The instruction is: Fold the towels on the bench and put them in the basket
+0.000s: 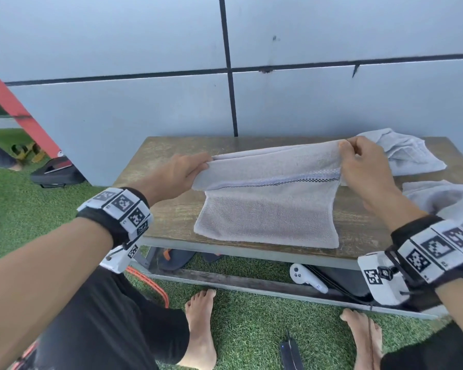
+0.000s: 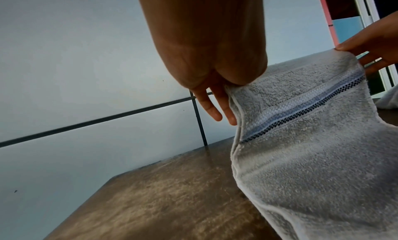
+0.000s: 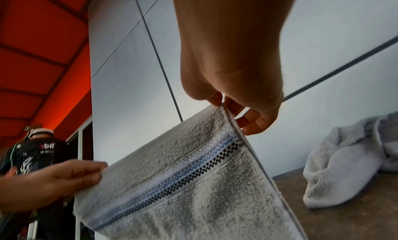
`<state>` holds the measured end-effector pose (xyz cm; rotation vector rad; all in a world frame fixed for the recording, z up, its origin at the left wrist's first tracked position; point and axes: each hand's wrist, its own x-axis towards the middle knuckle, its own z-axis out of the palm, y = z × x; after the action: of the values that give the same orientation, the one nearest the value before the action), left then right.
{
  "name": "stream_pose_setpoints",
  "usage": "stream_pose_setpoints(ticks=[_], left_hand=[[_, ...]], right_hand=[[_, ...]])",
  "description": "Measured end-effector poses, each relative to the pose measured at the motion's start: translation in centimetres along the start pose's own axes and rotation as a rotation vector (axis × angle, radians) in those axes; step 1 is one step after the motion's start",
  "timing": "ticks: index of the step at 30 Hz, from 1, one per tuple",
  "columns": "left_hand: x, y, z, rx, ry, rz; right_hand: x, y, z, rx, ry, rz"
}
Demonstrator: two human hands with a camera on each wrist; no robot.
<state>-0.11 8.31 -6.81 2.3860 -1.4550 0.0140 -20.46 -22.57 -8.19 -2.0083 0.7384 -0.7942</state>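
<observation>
A pale grey towel [image 1: 270, 209] with a blue and black checked stripe lies partly on the wooden bench [image 1: 171, 217]. Its far edge is lifted off the bench and stretched between both hands. My left hand [image 1: 198, 166] pinches the left corner, also seen in the left wrist view on the towel [image 2: 312, 141] by my left hand [image 2: 228, 87]. My right hand [image 1: 345, 150] pinches the right corner; in the right wrist view my right hand [image 3: 221, 104] holds the towel [image 3: 193, 184] by its upper corner. No basket is in view.
Two more crumpled towels lie on the bench: one at the back right [image 1: 404, 153], [image 3: 344, 162], another at the right edge [image 1: 444, 201]. A grey panelled wall [image 1: 332, 102] stands behind the bench. A white controller [image 1: 305, 279] lies under it. Bare feet [image 1: 201, 327] stand on green turf.
</observation>
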Motion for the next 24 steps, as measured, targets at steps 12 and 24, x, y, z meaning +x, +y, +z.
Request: stream_pose_setpoints(ticks=[12,24], left_hand=[[-0.3,0.9,-3.3,-0.005,-0.034,-0.021],[-1.4,0.6,-2.5,0.1,-0.097,0.108]], right_hand=[[-0.1,-2.2,-0.6,-0.1,0.044,0.013],[-0.1,-1.6,-0.4,-0.162,0.031,0.032]])
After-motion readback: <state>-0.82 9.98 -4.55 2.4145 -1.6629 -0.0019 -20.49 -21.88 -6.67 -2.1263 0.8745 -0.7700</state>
